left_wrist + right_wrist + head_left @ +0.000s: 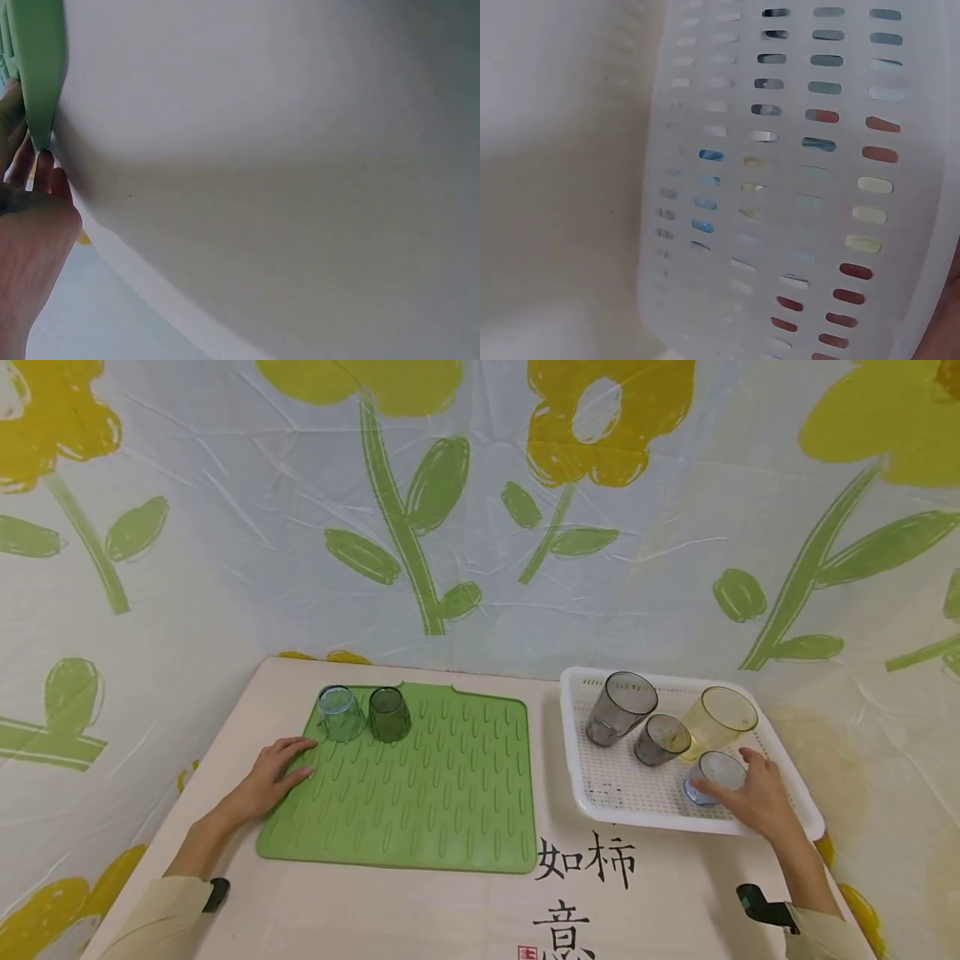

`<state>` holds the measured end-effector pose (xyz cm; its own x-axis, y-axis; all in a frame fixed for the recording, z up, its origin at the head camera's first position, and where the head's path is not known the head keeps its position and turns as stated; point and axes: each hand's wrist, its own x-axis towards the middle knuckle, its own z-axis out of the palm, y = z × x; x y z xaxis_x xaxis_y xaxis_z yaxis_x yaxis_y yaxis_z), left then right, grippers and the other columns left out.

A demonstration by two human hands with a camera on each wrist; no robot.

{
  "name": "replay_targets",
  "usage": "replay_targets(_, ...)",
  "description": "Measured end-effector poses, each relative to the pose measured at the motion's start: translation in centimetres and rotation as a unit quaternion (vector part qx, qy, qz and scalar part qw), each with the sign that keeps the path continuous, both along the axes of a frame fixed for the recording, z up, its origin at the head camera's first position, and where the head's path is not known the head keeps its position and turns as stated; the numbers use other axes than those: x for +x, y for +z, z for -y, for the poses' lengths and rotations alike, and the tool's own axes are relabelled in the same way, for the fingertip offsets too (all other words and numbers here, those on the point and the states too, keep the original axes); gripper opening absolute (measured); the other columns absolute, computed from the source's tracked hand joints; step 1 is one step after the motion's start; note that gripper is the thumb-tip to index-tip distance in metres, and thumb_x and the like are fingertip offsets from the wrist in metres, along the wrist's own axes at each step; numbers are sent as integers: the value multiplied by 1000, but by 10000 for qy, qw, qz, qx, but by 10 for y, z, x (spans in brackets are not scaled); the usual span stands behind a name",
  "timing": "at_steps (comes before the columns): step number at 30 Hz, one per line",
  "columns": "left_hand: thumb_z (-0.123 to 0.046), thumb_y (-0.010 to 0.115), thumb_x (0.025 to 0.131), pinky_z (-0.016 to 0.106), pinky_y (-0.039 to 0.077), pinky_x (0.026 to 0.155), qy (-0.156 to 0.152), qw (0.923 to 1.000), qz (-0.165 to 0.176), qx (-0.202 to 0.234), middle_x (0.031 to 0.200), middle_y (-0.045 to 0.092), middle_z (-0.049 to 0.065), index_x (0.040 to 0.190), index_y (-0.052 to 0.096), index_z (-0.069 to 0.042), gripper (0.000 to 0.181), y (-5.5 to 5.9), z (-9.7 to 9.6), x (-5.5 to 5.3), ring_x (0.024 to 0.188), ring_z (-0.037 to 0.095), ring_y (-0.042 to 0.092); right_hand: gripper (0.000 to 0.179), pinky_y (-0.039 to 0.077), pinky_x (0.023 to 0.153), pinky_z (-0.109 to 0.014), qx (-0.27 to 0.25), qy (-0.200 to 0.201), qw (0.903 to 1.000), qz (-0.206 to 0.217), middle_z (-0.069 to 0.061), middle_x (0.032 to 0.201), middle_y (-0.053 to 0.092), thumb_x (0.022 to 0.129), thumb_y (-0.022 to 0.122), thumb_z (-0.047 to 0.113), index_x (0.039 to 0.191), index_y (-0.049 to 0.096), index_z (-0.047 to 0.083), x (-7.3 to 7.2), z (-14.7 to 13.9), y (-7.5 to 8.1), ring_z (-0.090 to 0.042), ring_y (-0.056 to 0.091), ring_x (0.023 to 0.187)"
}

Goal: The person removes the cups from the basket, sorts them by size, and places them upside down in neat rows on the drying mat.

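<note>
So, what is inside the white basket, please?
In the white basket: a large grey glass, a small grey glass, a yellow glass and a small blue glass. The right hand partly covers the small blue glass; whatever lies behind the hand cannot be seen.

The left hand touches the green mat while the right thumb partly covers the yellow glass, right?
Wrong glass: in the head view, the right hand partly covers the blue glass in the basket with its thumb. The left hand does touch the mat.
</note>
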<state>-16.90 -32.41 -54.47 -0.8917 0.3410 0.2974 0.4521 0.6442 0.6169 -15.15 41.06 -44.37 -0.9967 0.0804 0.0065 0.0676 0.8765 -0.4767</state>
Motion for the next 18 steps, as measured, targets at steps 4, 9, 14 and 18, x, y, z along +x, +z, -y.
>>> replay_targets(4,4,68,95,64,31,95,10,10000,18,22,135,48,36,134,54,12,42,-2,0,2,124,55,42,107,40,96,-72,-28,263,9973,682,-55,135,31,87,83,32,142,15,-30,-5,-3,3,-66,39,121)
replay_targets(9,4,67,95,65,31,95,4,10000,-7,64,135,48,37,134,54,13,42,-1,0,2,125,56,41,102,44,98,-67,-147,369,9916,1233,-52,134,37,88,83,30,138,16,-28,-9,-5,5,-64,44,121)
replay_targets(14,4,67,95,63,31,95,-36,10000,-26,83,135,48,37,134,54,13,42,1,-1,2,124,56,41,93,45,97,-65,-155,323,9927,1154,-48,133,42,89,81,32,135,25,-26,-8,-4,8,-61,47,121)
replay_targets(18,5,67,94,62,31,95,-68,9999,-42,66,134,49,36,133,55,13,42,2,0,1,124,55,43,91,46,95,-65,-189,253,9951,941,-47,132,46,88,82,32,136,28,-24,-4,-2,9,-60,50,120)
